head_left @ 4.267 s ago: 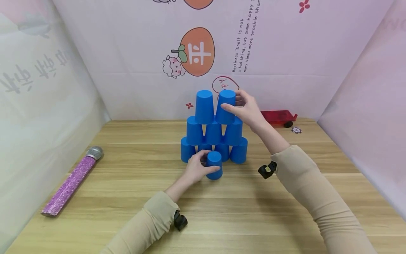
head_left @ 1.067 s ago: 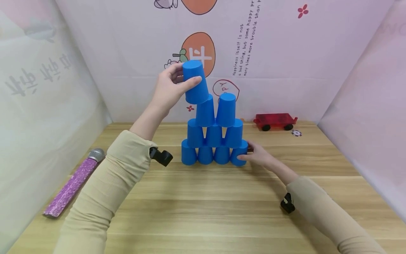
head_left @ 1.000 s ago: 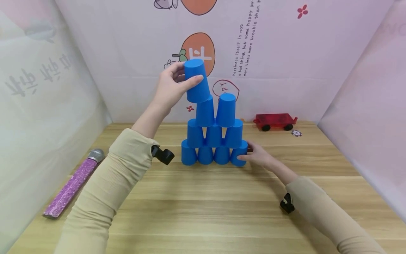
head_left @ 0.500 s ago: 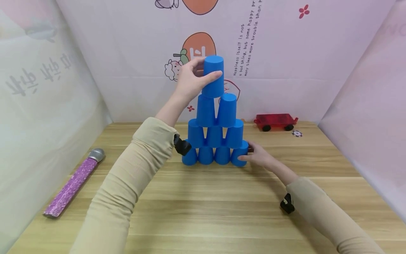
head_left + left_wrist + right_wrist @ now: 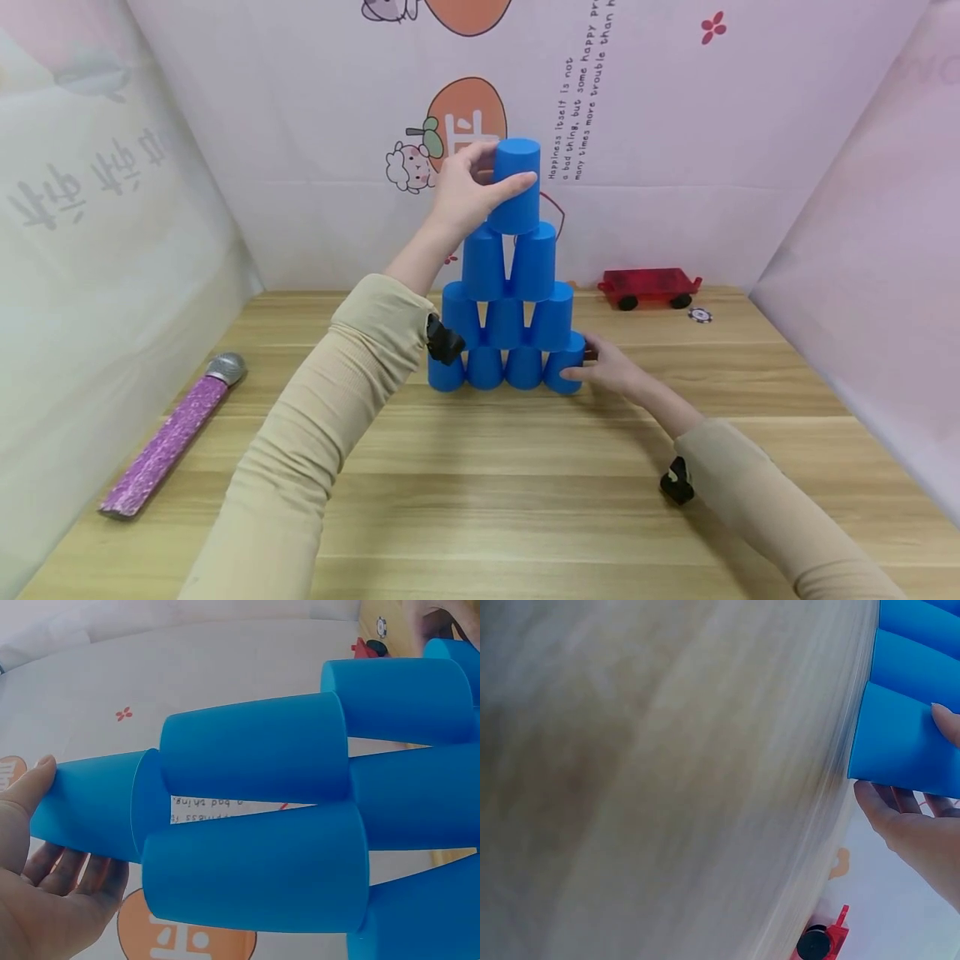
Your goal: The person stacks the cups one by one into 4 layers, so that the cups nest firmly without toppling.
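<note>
My left hand [image 5: 465,196] grips an upside-down blue cup [image 5: 517,200] at the top of a cup pyramid, thumb in front and fingers behind. In the left wrist view, the rim of that cup [image 5: 97,802] is right at the bases of the two upside-down cups below, the nearer one [image 5: 255,874] and its neighbour [image 5: 251,750]. Low on the right, my right hand [image 5: 615,367] holds the end cup [image 5: 557,360] of the bottom row between thumb and fingers. The right wrist view shows the thumb on that cup's [image 5: 900,742] side.
A pink glittery microphone [image 5: 168,442] lies at the left of the wooden table [image 5: 480,517]. Behind the right hand stand a red toy wagon [image 5: 651,285] and a poker chip [image 5: 701,315]. Printed cloth walls [image 5: 315,125] enclose the table.
The left hand has lifted a cup from in front of the pyramid, carried it up, then right, over the top pair. The right hand has moved from the upper right cup to the bottom end cup.
</note>
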`<control>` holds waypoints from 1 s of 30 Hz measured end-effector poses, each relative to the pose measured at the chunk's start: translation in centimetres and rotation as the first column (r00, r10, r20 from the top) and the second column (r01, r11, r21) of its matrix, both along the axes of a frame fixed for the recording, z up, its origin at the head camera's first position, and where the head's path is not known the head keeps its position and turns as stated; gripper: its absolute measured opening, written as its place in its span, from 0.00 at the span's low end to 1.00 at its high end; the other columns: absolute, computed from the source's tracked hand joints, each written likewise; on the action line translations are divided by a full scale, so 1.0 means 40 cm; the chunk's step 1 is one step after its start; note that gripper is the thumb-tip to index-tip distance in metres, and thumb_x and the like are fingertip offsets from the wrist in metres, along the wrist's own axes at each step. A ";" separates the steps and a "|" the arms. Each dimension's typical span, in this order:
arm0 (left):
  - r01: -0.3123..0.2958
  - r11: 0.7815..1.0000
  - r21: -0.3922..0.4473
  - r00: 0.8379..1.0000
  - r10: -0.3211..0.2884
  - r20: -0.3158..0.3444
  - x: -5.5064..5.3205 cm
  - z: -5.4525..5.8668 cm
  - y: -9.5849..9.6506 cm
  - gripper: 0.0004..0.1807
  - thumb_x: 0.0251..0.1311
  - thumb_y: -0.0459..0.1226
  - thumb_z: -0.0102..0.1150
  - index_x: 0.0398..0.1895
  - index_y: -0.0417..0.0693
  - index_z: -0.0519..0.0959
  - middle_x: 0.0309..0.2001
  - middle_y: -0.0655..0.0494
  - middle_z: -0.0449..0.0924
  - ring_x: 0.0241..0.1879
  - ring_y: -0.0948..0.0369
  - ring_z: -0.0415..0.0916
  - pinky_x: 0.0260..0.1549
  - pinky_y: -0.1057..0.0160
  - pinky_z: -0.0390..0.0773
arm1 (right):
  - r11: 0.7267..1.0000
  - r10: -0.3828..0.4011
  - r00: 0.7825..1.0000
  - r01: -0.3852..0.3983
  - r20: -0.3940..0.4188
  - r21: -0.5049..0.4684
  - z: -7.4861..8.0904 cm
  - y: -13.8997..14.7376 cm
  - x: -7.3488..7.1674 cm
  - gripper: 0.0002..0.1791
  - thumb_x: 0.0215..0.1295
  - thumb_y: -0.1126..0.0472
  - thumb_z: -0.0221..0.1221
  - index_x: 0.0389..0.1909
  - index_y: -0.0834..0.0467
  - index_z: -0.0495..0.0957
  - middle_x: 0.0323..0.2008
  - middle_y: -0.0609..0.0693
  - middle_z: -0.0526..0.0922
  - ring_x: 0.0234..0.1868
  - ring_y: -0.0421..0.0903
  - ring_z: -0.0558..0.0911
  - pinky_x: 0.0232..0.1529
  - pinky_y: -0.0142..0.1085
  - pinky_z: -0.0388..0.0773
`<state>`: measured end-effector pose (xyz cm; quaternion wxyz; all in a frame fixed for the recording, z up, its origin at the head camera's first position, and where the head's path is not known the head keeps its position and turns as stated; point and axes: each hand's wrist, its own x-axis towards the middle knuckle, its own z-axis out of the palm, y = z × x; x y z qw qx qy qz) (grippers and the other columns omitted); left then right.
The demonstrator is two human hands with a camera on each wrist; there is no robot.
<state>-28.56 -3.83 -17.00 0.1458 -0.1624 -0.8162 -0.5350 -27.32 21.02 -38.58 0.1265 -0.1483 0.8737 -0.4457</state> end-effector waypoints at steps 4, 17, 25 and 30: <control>-0.001 1.000 -0.011 1.000 0.001 0.022 -0.005 -0.014 0.002 0.36 0.52 0.53 0.64 0.64 0.55 0.67 0.60 0.58 0.74 0.57 0.61 0.74 0.57 0.55 0.75 | 1.000 0.002 1.000 -0.002 0.003 0.003 -0.002 0.000 0.000 0.41 0.63 0.56 0.60 0.70 0.64 0.50 0.64 0.67 0.65 0.62 0.65 0.67 0.61 0.59 0.67; -0.004 1.000 -0.018 1.000 0.005 0.008 -0.007 -0.016 -0.001 0.34 0.54 0.52 0.63 0.64 0.53 0.68 0.60 0.56 0.75 0.57 0.60 0.74 0.57 0.57 0.75 | 1.000 0.012 1.000 -0.012 -0.008 0.004 -0.001 0.002 -0.003 0.41 0.63 0.56 0.60 0.70 0.65 0.50 0.64 0.67 0.65 0.62 0.66 0.68 0.61 0.59 0.68; -0.008 1.000 -0.023 1.000 0.008 0.010 -0.005 -0.015 -0.003 0.35 0.54 0.53 0.63 0.64 0.53 0.67 0.60 0.56 0.74 0.57 0.60 0.74 0.57 0.56 0.75 | 1.000 0.009 1.000 -0.009 -0.001 0.008 0.003 0.003 0.000 0.41 0.63 0.56 0.60 0.70 0.64 0.50 0.65 0.67 0.64 0.63 0.66 0.67 0.61 0.59 0.67; -0.009 1.000 -0.020 1.000 0.009 0.014 -0.004 -0.017 -0.002 0.35 0.54 0.52 0.63 0.65 0.53 0.67 0.61 0.57 0.74 0.58 0.60 0.73 0.58 0.56 0.74 | 1.000 0.005 1.000 -0.005 0.004 0.012 0.003 0.002 0.000 0.41 0.63 0.55 0.60 0.70 0.64 0.50 0.65 0.67 0.64 0.63 0.66 0.67 0.62 0.59 0.67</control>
